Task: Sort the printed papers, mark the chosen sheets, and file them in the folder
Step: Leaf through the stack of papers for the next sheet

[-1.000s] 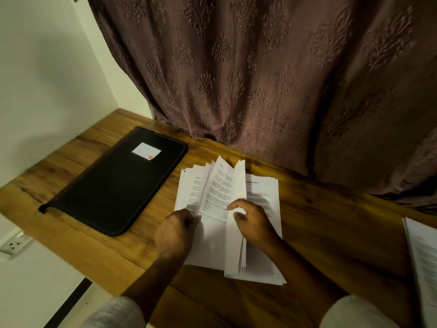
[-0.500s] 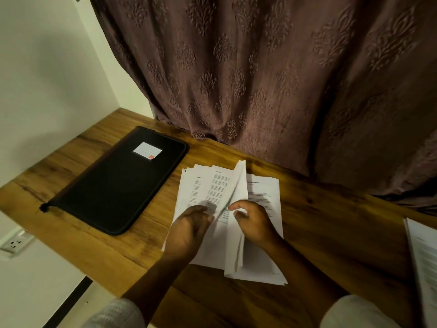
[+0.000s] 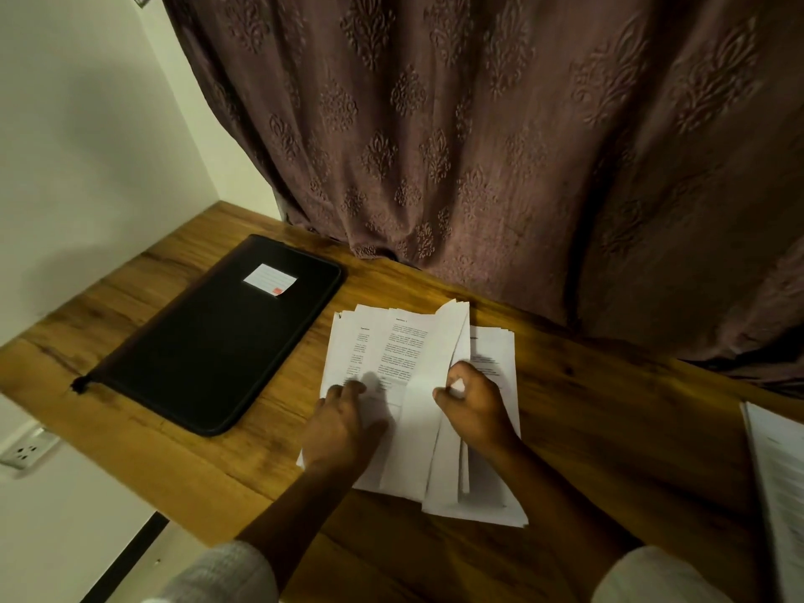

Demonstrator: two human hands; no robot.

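Plainly, the printed papers (image 3: 404, 354) are light, limp and slick on one another. They lie fanned near the desk's (image 3: 609, 428) front edge, just right of the closed black folder (image 3: 209, 341). The left hand (image 3: 339, 428) lies on the left sheets, fingers loosely extended, pressing them flat. The right hand (image 3: 478, 411) is curled, pinching a lifted sheet (image 3: 452, 337) at its long edge. They are best taken singly by an edge, since a careless grip would likely crease them. The print is too small to read. The folder's white label (image 3: 269, 279) shows faint lines and a red mark, illegible.
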